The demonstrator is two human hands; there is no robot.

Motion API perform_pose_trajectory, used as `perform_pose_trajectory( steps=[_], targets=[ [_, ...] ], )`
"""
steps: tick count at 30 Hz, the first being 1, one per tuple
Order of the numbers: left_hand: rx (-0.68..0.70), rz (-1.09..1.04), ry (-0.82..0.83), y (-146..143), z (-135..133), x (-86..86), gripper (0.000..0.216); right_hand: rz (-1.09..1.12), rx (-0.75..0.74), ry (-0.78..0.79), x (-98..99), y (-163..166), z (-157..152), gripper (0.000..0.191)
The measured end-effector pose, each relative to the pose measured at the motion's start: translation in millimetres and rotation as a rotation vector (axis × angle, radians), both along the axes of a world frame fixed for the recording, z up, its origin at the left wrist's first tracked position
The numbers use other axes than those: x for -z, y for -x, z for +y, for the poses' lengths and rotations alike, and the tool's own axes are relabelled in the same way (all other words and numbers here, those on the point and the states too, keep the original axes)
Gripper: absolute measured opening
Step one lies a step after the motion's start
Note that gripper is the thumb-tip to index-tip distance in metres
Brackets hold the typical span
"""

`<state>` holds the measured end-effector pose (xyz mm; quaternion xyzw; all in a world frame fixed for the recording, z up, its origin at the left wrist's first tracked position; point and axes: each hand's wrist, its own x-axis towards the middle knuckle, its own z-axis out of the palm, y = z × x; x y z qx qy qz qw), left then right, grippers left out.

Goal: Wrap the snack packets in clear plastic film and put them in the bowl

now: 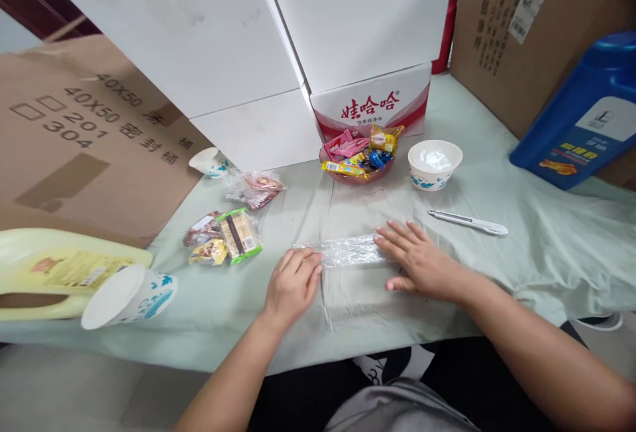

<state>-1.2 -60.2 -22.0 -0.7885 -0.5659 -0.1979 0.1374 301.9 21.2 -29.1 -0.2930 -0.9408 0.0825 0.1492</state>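
Observation:
A folded strip of clear plastic film (348, 251) lies flat on the cloth in front of me. My left hand (293, 286) is at its left end, the fingers curled together and the thumb close to them, holding that end down. At the other end, my right hand (420, 260) rests with its fingers stretched out and the thumb apart, the fingertips on the film. Above and right of this hand lies a white utility knife (470, 222). What lies under either palm is hidden.
A pink bowl of wrapped sweets (358, 177) and a paper bowl (432, 167) stand behind the film. Wrapped snacks (238, 236) lie to the left, near a tipped paper bowl (132, 296) and a yellow jug (64, 273). A blue bottle (586, 120) stands right; boxes (368, 110) line the back.

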Motion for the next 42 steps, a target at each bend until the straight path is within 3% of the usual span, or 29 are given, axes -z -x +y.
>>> perform_pose_trajectory(
  steps=[2,5,11,14,17,21,26,28,30,32,34,37,40,42],
  targets=[
    [-0.039,0.017,0.107,0.9,1.1,6.0,0.024,-0.106,-0.022,0.083,6.6,0.7,-1.3,0.089],
    [-0.196,0.043,0.158,7.4,4.3,10.8,0.026,-0.159,0.053,0.146,10.1,-9.1,3.0,0.095],
    [-0.205,0.068,0.191,-11.8,7.0,-6.2,0.026,-0.026,0.153,0.089,-5.1,-32.9,14.3,0.051],
    [-0.117,0.058,0.29,-40.9,14.9,-13.5,0.025,0.05,0.144,0.154,-12.5,-35.9,15.9,0.048],
    [-0.119,0.119,0.371,-66.7,26.1,-14.4,0.024,0.107,0.152,0.302,-17.0,-38.5,16.1,0.044],
    [-0.129,0.08,0.331,-79.5,33.6,-5.0,0.025,0.05,0.175,0.458,-21.8,-42.4,13.7,0.042],
    [-0.121,-0.004,0.142,-74.1,28.4,7.8,0.028,-0.009,0.097,0.561,-30.4,-38.7,7.9,0.041],
    [-0.023,-0.049,0.043,-76.5,23.7,8.7,0.024,0.024,0.08,0.595,-34.0,-35.1,5.5,0.04],
    [0.176,-0.103,-0.01,-84.3,17.5,9.4,0.028,0.084,0.057,0.654,-37.0,-32.5,2.7,0.04],
    [0.348,-0.143,-0.012,-95.6,10.5,11.9,0.049,0.154,-0.015,0.761,-38.7,-31.7,-0.2,0.038],
    [0.388,-0.152,0.013,-106.4,4.0,15.7,0.061,0.202,-0.136,0.925,-39.1,-33.2,-2.5,0.036],
    [0.437,-0.14,0.08,-115.1,-2.3,18.2,0.033,0.283,-0.227,1.1,-38.4,-37.0,-2.5,0.034],
    [0.579,-0.209,0.139,-114.9,-5.9,12.6,0.023,0.4,-0.157,0.964,-39.0,-37.4,-0.3,0.035],
    [0.652,-0.336,0.205,-112.3,-7.0,6.0,0.022,0.39,-0.189,0.868,-39.9,-33.7,-0.2,0.037]
  ],
)
